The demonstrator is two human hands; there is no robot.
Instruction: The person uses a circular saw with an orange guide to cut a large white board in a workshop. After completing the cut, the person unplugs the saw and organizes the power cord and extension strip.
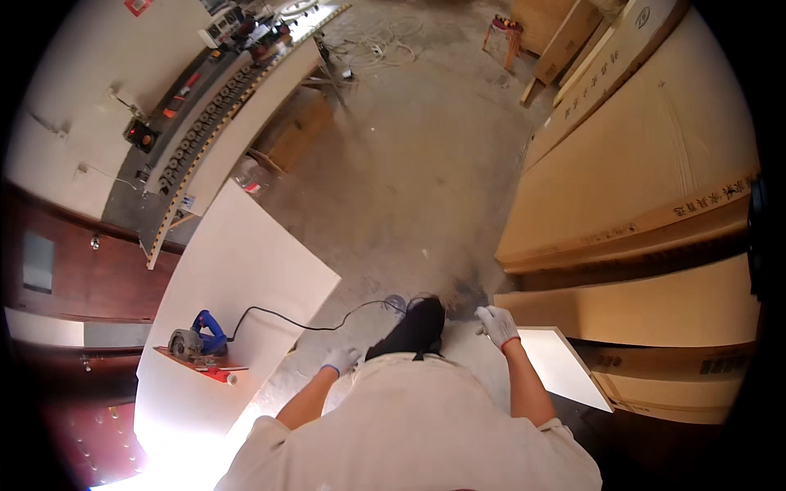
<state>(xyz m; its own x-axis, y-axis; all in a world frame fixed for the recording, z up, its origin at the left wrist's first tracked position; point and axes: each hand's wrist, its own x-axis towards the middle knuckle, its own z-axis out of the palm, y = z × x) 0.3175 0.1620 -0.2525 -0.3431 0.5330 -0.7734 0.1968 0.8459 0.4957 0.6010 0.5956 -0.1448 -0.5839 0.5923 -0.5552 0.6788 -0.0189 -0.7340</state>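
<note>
My left hand (341,358), in a pale glove with a blue cuff, hangs beside my body near the big white board. Its fingers are too small and blurred to read. My right hand (497,324), in a pale glove with a red cuff, hangs at my other side, fingers loosely bent and apart, with nothing visible in it. Close by it is a white panel (558,360), leaning or lying by the cartons. On the large white board (246,262) at left sits a blue-handled circular saw (196,337), its black cord (311,327) trailing toward my leg.
Flat brown cartons (630,180) are stacked along the right. A long workbench (221,114) with a row of rollers runs along the left wall. Coiled hose or cable (381,49) lies on the far concrete floor (417,155), near a small stool (505,37).
</note>
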